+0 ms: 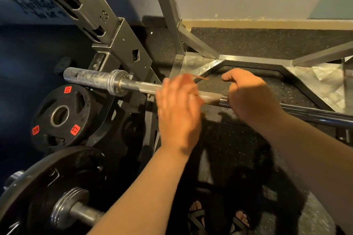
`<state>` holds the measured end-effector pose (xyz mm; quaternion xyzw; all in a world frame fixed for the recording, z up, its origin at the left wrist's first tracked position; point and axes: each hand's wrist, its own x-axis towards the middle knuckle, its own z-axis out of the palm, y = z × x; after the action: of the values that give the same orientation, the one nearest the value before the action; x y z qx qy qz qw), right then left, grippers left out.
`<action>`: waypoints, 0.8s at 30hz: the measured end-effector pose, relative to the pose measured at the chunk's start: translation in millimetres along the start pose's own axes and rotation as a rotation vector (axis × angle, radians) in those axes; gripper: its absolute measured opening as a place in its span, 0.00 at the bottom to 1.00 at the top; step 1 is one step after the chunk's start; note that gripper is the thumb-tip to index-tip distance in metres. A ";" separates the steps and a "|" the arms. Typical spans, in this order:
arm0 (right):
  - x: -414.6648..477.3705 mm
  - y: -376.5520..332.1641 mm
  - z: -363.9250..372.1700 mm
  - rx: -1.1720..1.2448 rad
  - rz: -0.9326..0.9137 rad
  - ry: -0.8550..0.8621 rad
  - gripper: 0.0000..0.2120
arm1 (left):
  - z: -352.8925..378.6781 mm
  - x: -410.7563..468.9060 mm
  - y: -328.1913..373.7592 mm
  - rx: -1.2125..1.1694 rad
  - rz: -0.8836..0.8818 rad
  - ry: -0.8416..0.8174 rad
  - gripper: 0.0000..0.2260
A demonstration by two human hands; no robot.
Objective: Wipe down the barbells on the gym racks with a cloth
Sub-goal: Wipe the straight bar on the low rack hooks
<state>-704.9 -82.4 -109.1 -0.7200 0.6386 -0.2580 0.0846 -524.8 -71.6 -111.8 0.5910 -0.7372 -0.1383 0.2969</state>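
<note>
A steel barbell [141,84] lies across the rack, running from its bare sleeve at the left down to the right edge. My left hand [177,112] is over the knurled part of the bar with fingers stretched out, blurred by motion. A thin orange sliver [200,77], maybe a cloth's edge, sticks out past its fingertips; I cannot tell what it is. My right hand [250,97] is curled round the bar just to the right, thumb on the far side.
The numbered rack upright [91,15] slants down to the bar's left end. Black weight plates [59,116] hang below the sleeve. A second loaded barbell [57,187] sits at the lower left. My sandalled feet [219,217] stand on speckled rubber floor; a diamond-plate frame [193,65] lies beyond.
</note>
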 end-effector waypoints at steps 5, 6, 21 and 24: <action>-4.1 -3.1 4.8 0.098 0.075 0.030 0.16 | 23.8 4.4 33.7 -0.151 -0.227 0.124 0.13; -4.4 -5.5 4.9 0.097 0.080 0.039 0.15 | 28.5 2.0 42.2 -0.169 -0.202 0.108 0.14; -8.1 -6.5 -11.1 0.007 0.185 -0.159 0.16 | -36.6 30.0 -53.7 -0.016 -0.071 0.072 0.14; 3.2 -41.5 -4.8 -0.035 0.157 -0.181 0.14 | -32.1 28.2 -49.5 -0.010 -0.245 0.172 0.15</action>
<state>-670.7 -77.4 -85.4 -0.6895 0.6872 -0.1734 0.1493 -469.9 -106.8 -106.3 0.6847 -0.6307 -0.1259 0.3429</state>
